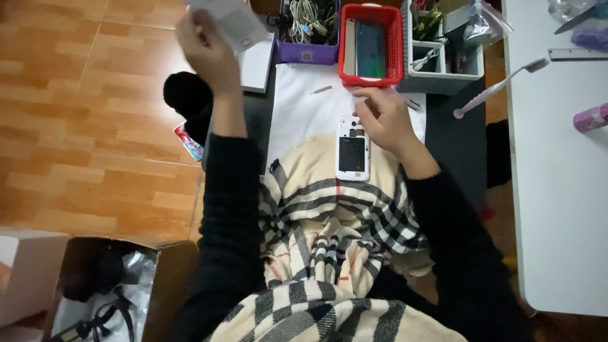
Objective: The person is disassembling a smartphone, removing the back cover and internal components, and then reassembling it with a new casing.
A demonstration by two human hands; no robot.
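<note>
I am lifting my left hand [204, 45] toward the upper left of the frame, fingers curled and pinching a thin sheet of white paper [229, 18] that is bending softly above my knuckles. My right hand [385, 119] is sitting just right of centre, fingers bent and drawn close, the tips touching the top edge of the phone [353, 149]; whether they are nipping some small part there, I cannot tell. The phone is lying flat at the centre, a white rounded rectangle with its back off, showing a dark matte battery panel and small fittings near the top. Its lower end is resting on my scarf [329, 240], a soft woven beige cloth crossed with black, white and thin red stripes, filling the lower middle. Its upper end is lying on a smooth white mat [304, 101] spread over a dark table [449, 130]. Along the top edge are standing three plastic bins: a purple bin [308, 53] holding pale cords, a red basket [396, 44] with slotted walls holding a glossy dark slab, and a grey tray [443, 81] of mixed tools. A pale toothbrush [500, 87] is lying slantwise at the upper right. Glossy wood-grain floor [82, 107] is filling the left side.
</note>
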